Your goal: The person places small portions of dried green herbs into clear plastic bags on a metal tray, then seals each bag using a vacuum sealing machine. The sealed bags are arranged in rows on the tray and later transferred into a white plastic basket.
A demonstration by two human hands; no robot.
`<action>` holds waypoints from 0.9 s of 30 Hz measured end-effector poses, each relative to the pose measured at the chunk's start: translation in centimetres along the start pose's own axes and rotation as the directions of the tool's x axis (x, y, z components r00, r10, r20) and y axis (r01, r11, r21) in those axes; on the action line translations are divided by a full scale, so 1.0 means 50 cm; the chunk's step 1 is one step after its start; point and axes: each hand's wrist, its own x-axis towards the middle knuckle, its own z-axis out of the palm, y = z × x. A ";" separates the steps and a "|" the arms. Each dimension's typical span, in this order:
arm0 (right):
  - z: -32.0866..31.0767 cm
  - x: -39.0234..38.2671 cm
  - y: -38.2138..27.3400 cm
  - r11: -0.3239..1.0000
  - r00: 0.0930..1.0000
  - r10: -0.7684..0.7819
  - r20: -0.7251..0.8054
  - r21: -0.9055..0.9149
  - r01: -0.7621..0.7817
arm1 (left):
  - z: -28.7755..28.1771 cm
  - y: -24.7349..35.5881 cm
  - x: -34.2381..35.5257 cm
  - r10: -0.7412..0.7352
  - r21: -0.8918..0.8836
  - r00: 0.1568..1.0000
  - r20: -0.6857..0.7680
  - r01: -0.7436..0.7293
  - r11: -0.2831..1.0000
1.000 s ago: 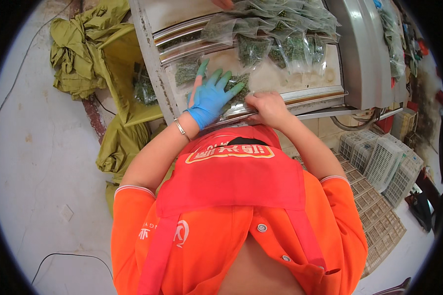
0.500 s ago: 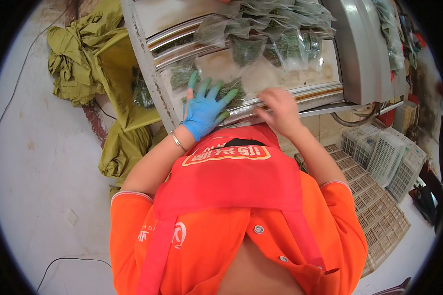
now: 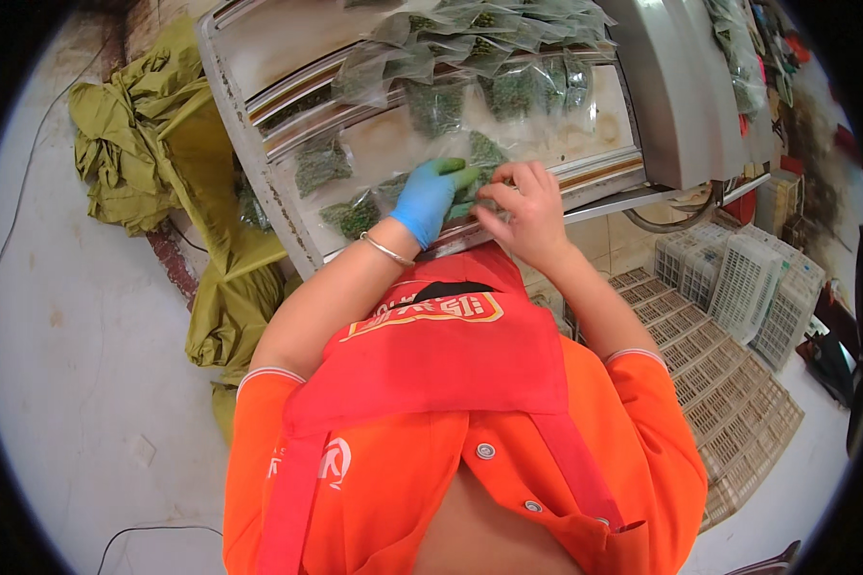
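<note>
A small clear plastic bag of green berry-like pieces point(image 3: 487, 150) lies at the front sealing strip of a metal packing machine, between my two hands. My left hand point(image 3: 431, 196) wears a blue glove with green-stained fingertips; its fingers close on the left side of this bag. Bare, my right hand point(image 3: 525, 206) has its fingers bent together at the bag's near right edge; the exact pinch is partly hidden. Another filled bag point(image 3: 351, 213) rests by my left wrist along the same strip. Farther left on the white plate lies one more bag point(image 3: 322, 165).
Many filled bags point(image 3: 489, 29) overlap on the machine's far side, and several point(image 3: 435, 107) lie across the rear strip. The raised grey metal cover point(image 3: 676, 86) stands right. Yellow-green sheeting point(image 3: 129, 144) hangs left. Plastic crates point(image 3: 743, 287) sit on the floor at right.
My left hand has moved right from lying spread over bags, and its fingers have closed in. A filled bag now shows between both hands. The view has shifted slightly.
</note>
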 end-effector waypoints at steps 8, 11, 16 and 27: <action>-0.012 -0.032 0.083 -0.056 0.409 0.580 0.704 0.536 -0.843 | -0.007 -0.002 -0.013 0.013 -0.102 0.999 0.037 -0.009 0.995; -0.029 -0.014 0.100 -0.110 0.439 0.455 0.775 0.538 -0.836 | -0.021 0.043 -0.050 0.049 0.203 0.993 0.103 -0.069 0.977; 0.016 0.021 0.140 0.570 0.704 0.435 0.561 0.434 -0.698 | -0.040 0.000 -0.026 0.516 0.937 0.820 0.247 -0.338 0.089; 0.032 0.006 0.138 0.988 0.936 0.150 0.318 -0.017 -0.153 | -0.013 -0.021 -0.010 0.600 0.743 0.496 0.627 -0.150 -0.652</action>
